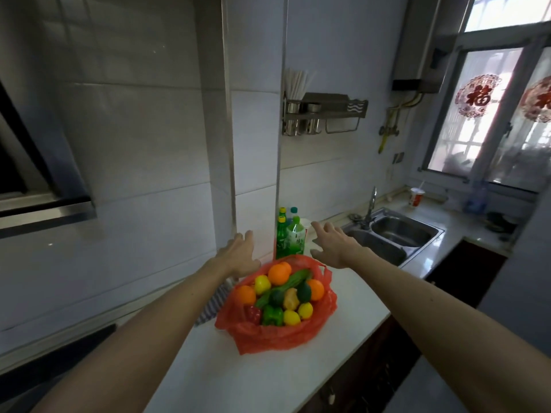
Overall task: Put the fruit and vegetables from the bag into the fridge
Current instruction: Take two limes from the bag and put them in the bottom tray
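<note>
- While the red bag (277, 335) sits open on the white table (238, 380), it shows at least three oranges (279, 274), three lemons (262, 284), one green pepper (272, 315), one red pepper (253, 312) and one long cucumber (298, 278).
- Four capped bottles (295, 238) stand at the bag's 12 o'clock, against the tiled wall.
- A striped cloth (214, 302) touches the bag at 9 o'clock.
- Bare table lies at 6 o'clock, and its front edge passes near at 4 o'clock.
- A two-basin sink (399, 234) lies apart at 2 o'clock.
- The left hand (241, 254) hovers at 11 o'clock by the bag's far rim, fingers spread, released, holding nothing.
- The right hand (332, 244), at 1 o'clock, has fingers splayed and holds nothing, beside the bottles.
</note>
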A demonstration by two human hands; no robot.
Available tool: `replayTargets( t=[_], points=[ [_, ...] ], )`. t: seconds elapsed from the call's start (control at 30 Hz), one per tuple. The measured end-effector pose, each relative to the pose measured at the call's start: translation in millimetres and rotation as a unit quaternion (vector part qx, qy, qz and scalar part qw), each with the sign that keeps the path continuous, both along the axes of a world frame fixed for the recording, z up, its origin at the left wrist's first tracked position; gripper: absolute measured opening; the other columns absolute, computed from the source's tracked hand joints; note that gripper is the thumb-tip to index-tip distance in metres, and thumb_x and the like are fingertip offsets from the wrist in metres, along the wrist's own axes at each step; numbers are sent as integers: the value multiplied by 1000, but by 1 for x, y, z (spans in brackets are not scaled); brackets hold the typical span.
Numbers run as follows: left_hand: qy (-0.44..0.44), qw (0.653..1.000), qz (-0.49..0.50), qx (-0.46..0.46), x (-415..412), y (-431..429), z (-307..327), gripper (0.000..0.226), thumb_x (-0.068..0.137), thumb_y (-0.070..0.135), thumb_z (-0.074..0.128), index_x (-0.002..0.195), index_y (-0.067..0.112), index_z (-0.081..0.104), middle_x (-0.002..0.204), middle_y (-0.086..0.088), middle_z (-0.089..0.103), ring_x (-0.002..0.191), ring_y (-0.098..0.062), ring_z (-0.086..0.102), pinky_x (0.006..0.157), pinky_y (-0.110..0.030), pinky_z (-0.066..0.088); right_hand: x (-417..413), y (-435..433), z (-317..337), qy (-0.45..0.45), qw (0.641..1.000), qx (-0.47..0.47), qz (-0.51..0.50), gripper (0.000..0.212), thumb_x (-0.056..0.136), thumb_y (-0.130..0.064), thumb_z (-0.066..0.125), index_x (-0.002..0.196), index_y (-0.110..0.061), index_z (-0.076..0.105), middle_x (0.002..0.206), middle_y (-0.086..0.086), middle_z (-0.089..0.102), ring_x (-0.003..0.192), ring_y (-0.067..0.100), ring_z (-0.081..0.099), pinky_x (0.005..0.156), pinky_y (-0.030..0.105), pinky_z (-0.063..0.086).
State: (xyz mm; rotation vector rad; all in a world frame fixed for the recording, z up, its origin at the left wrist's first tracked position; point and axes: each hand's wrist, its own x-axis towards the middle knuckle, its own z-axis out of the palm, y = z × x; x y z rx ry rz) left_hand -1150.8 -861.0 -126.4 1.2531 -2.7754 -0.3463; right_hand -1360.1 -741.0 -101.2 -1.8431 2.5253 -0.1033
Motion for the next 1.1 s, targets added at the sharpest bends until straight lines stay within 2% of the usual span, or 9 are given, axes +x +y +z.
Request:
replayTargets(
  t=[0.13, 0.3, 0.53, 0.7, 0.87, 1.0, 1.1],
  points=[
    [0, 1000, -25, 4, -18, -13, -7, 85, 89, 39, 56, 150, 10, 4, 145, -23, 29, 123, -36, 43, 97, -50, 46, -10, -8, -12, -5, 1000, 1, -13, 80, 92, -44, 54, 151, -17, 9, 151, 18, 26, 137, 38, 30, 105, 54, 39],
    [-5, 999, -40, 26, -36, -27, -28, 86, 87, 40, 55, 150, 14, 4, 147, -22, 28, 127, -37, 41, 98, -48, 45, -18, -13, -33, -18, 999, 13, -26, 84, 92, -45, 53, 154, -19, 1, 156, 17, 18, 141, 37, 25, 108, 54, 36],
    [-14, 997, -46, 54, -65, -44, -59, 86, 86, 37, 55, 151, 14, 3, 149, -22, 25, 131, -38, 37, 101, -48, 41, -39, -38, -62, -34, 999, 22, -16, 83, 92, -42, 53, 153, -16, 3, 157, 19, 17, 143, 37, 20, 110, 52, 32],
    [-30, 996, -37, 72, -85, -65, -81, 84, 87, 38, 54, 150, 15, 4, 149, -21, 25, 132, -38, 36, 103, -49, 40, -65, -58, -84, -10, 999, 39, 6, 82, 92, -45, 52, 153, -18, 5, 156, 14, 19, 138, 36, 30, 105, 49, 40],
    [-41, 994, -14, 98, -106, -83, -108, 79, 87, 39, 54, 149, 16, 11, 147, -19, 28, 130, -37, 38, 102, -49, 40, -104, -77, -108, -14, 998, 51, 33, 79, 93, -50, 47, 153, -19, 5, 147, 16, 32, 133, 35, 36, 105, 50, 40],
    [-44, 989, 6, 140, -120, -91, -133, 76, 83, 39, 54, 146, 14, 18, 147, -21, 30, 134, -38, 34, 107, -50, 35, -133, -92, -133, -42, 996, 66, 49, 73, 93, -50, 43, 151, -23, 8, 140, 14, 37, 124, 32, 42, 98, 47, 45],
    [-34, 990, 11, 136, -126, -97, -151, 61, 83, 34, 56, 134, 10, 36, 137, -20, 43, 124, -34, 45, 96, -40, 42, -148, -103, -155, -59, 992, 91, 59, 75, 92, -49, 48, 151, -23, 9, 141, 14, 35, 124, 31, 42, 94, 46, 47]
  ],
)
